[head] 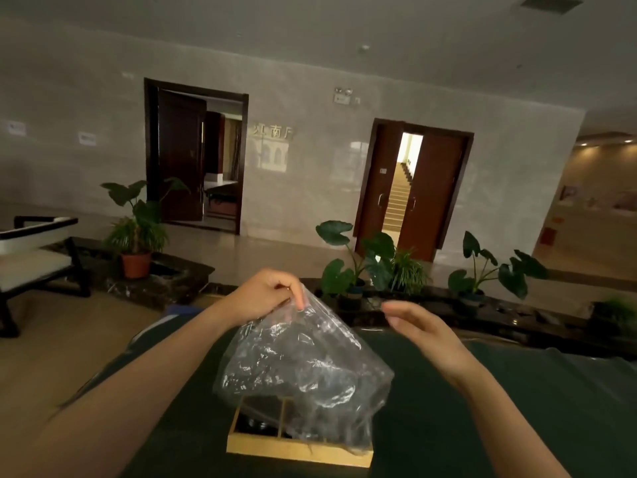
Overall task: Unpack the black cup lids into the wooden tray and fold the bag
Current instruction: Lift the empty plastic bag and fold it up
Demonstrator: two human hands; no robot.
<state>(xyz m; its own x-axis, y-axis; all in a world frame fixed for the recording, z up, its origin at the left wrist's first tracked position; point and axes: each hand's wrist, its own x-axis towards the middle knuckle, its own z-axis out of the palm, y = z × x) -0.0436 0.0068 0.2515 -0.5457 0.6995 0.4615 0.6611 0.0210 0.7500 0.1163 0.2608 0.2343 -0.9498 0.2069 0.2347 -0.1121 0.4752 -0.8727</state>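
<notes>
A clear plastic bag (303, 367) hangs in the air above the table, pinched at its top corner by my left hand (265, 294). Its lower end drapes over a wooden tray (300, 451) with dividers that stands on the dark green tablecloth (517, 408). Dark shapes, apparently black cup lids (256, 414), lie in the tray's left compartment; the bag hides the right part of the tray. To the right of the bag's top, my right hand (424, 329) hovers with its fingers loosely apart, holding nothing and not touching the bag.
Beyond the table runs a dark stone ledge with potted plants (365, 270). An armchair (34, 257) stands at the left, with another potted plant (138, 236) near it. Two open doorways are in the far wall.
</notes>
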